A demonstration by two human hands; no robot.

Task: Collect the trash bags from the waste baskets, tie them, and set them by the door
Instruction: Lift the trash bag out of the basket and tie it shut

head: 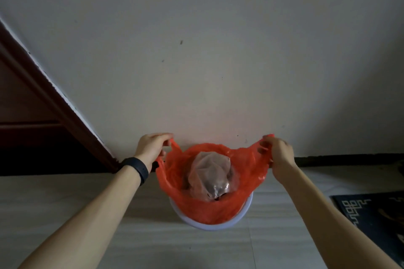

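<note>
An orange plastic trash bag [247, 172] stands in a white waste basket [218, 226] on the floor against the wall. Its mouth is spread wide between my hands. Inside lies a bundle of clear plastic with dark rubbish [211, 176]. My left hand [152, 145], with a black band on the wrist, grips the bag's left handle loop. My right hand [277, 152] grips the right handle loop. Both handles are pulled up and outward above the basket's rim.
A dark red-brown door and frame [39, 113] stand at the left, close to the basket. A pale wall [207, 50] with a black skirting strip [349, 159] runs behind. A dark mat with white markings [371, 214] lies at the right on the light tiled floor [153, 247].
</note>
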